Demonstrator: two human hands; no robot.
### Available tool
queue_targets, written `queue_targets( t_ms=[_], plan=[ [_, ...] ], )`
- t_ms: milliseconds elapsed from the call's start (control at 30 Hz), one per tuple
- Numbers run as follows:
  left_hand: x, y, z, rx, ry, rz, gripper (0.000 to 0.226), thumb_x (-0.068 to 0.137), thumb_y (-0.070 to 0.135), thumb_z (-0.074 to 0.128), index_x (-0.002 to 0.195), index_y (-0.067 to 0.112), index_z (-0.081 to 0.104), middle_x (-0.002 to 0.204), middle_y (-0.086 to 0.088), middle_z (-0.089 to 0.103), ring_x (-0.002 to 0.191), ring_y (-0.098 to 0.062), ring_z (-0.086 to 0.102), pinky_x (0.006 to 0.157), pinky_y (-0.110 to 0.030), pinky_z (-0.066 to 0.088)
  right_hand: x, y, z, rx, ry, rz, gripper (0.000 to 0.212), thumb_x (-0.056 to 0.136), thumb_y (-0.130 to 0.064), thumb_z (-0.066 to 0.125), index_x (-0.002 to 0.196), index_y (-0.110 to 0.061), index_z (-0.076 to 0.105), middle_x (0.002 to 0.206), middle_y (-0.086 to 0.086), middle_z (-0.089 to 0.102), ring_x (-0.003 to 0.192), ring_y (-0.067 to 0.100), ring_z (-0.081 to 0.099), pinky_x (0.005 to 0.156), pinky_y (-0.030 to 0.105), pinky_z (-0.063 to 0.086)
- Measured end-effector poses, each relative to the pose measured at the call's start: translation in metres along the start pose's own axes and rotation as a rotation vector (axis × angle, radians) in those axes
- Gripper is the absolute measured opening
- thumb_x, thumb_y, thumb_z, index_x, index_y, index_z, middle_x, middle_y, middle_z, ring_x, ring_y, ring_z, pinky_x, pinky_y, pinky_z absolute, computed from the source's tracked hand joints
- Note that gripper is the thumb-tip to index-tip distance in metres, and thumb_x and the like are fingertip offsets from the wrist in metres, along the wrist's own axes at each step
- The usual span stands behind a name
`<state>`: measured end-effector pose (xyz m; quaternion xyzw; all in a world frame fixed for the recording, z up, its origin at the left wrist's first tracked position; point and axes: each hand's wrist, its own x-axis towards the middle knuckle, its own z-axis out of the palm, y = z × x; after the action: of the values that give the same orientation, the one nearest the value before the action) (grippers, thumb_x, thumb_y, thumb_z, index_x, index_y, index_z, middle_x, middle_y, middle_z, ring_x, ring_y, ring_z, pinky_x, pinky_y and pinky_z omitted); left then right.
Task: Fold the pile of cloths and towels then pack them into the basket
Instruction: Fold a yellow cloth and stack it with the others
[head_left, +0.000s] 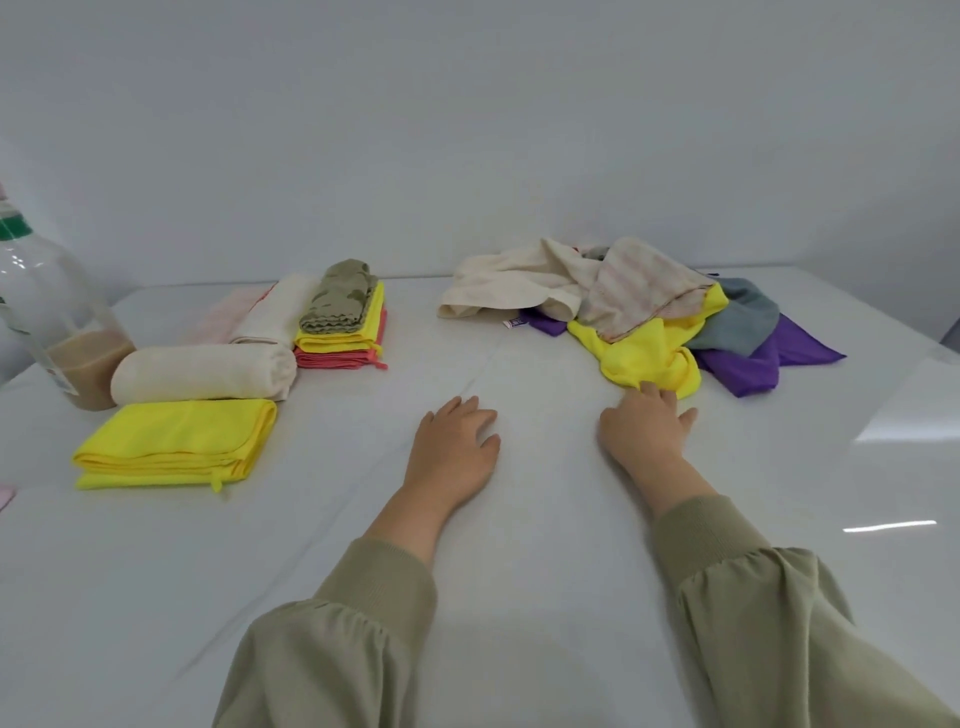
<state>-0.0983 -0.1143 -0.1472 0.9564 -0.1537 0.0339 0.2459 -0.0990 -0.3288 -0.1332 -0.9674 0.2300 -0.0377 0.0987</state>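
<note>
An unfolded pile lies at the back right: a cream towel (511, 286), a pink-striped cloth (639, 283), a yellow cloth (649, 353), a grey cloth (743, 319) and a purple cloth (753, 366). My right hand (647, 423) reaches forward with its fingertips touching the yellow cloth's near edge. My left hand (457, 441) rests flat on the white table (363, 519), holding nothing. On the left lie folded pieces: a yellow cloth (171, 441), a rolled cream towel (202, 371), and a stack of olive, yellow and coral cloths (345, 327). No basket is in view.
A clear plastic bottle (57, 322) with brown liquid and a green band stands at the far left edge. A folded cream towel (275, 312) and a pale pink one (223, 314) lie behind the roll. A white wall rises behind the table.
</note>
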Motion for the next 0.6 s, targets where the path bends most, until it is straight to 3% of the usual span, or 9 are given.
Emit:
queue_targets(
  t_ms=[67,133,233,300,367,433,467,533,600],
  plan=[
    [0.001,-0.003,-0.003,-0.238,0.094,-0.062,0.036,0.096,0.018,0.049,0.131,0.019,0.057,0.146,0.0,0.045,0.139,-0.014,0.032,0.112,-0.024,0.019,-0.001,-0.005,-0.001,0.153,0.032,-0.057,0.036,0.093,-0.018,0.043,0.123,-0.001,0.053,0.136,0.01,0.042,0.126,0.03,0.036,0.106,0.041,0.026],
    [0.001,-0.004,-0.008,-0.466,0.199,-0.138,0.032,0.095,0.012,0.05,0.124,0.016,0.062,0.136,0.001,0.055,0.129,-0.012,0.045,0.103,-0.017,0.028,-0.014,-0.013,-0.009,0.513,0.061,-0.206,0.032,0.091,-0.008,0.05,0.12,0.002,0.058,0.13,0.011,0.051,0.12,0.028,0.045,0.096,0.027,0.032],
    [0.001,-0.006,-0.014,-0.785,0.356,-0.269,0.029,0.097,0.009,0.044,0.117,0.017,0.064,0.125,0.002,0.061,0.113,-0.007,0.053,0.096,-0.018,0.036,-0.055,-0.031,-0.04,1.228,-0.031,-0.431,0.026,0.089,-0.004,0.053,0.088,-0.017,0.076,0.098,-0.002,0.068,0.098,0.012,0.058,0.085,0.019,0.04],
    [0.002,-0.008,-0.015,-1.042,0.433,-0.349,0.027,0.098,0.01,0.041,0.112,0.017,0.062,0.123,-0.004,0.062,0.108,-0.011,0.058,0.093,-0.024,0.042,-0.071,-0.04,-0.047,1.476,-0.156,-0.494,0.033,0.089,-0.007,0.051,0.071,-0.021,0.076,0.095,-0.005,0.07,0.1,0.006,0.058,0.085,0.016,0.041],
    [0.004,-0.008,-0.019,-1.201,0.463,-0.415,0.027,0.099,0.011,0.037,0.112,0.016,0.06,0.121,-0.009,0.062,0.105,-0.014,0.06,0.092,-0.028,0.045,-0.074,-0.044,-0.039,1.255,-0.028,-0.493,0.027,0.09,-0.002,0.052,0.079,-0.015,0.072,0.119,-0.002,0.061,0.116,0.006,0.05,0.094,0.014,0.036],
    [0.001,-0.011,-0.025,-1.203,0.486,-0.432,0.027,0.1,0.013,0.036,0.113,0.016,0.059,0.12,-0.01,0.063,0.106,-0.016,0.06,0.096,-0.032,0.046,-0.067,-0.047,-0.019,0.77,0.226,-0.496,0.025,0.086,0.002,0.052,0.103,-0.01,0.067,0.136,0.008,0.048,0.128,0.022,0.041,0.105,0.025,0.028],
    [0.001,-0.01,-0.027,-1.162,0.47,-0.414,0.026,0.099,0.014,0.037,0.112,0.016,0.059,0.12,-0.01,0.063,0.108,-0.016,0.06,0.099,-0.034,0.046,-0.061,-0.046,-0.009,0.571,0.252,-0.497,0.036,0.084,0.001,0.051,0.118,-0.008,0.061,0.142,0.013,0.042,0.132,0.03,0.036,0.109,0.033,0.024],
    [0.0,-0.008,-0.027,-0.998,0.388,-0.331,0.026,0.099,0.018,0.039,0.115,0.016,0.06,0.122,-0.006,0.062,0.114,-0.016,0.057,0.104,-0.035,0.042,-0.053,-0.041,0.0,0.296,0.15,-0.378,0.06,0.084,-0.005,0.048,0.143,-0.012,0.036,0.153,0.013,0.023,0.14,0.034,0.02,0.116,0.044,0.013],
    [-0.004,-0.006,-0.023,-0.786,0.27,-0.221,0.03,0.098,0.023,0.047,0.125,0.016,0.058,0.129,-0.002,0.058,0.12,-0.014,0.051,0.103,-0.027,0.037,-0.051,-0.039,0.001,0.154,0.058,-0.277,0.07,0.087,-0.011,0.045,0.15,-0.017,0.015,0.157,0.008,0.012,0.144,0.028,0.009,0.116,0.052,0.004]
  ],
)
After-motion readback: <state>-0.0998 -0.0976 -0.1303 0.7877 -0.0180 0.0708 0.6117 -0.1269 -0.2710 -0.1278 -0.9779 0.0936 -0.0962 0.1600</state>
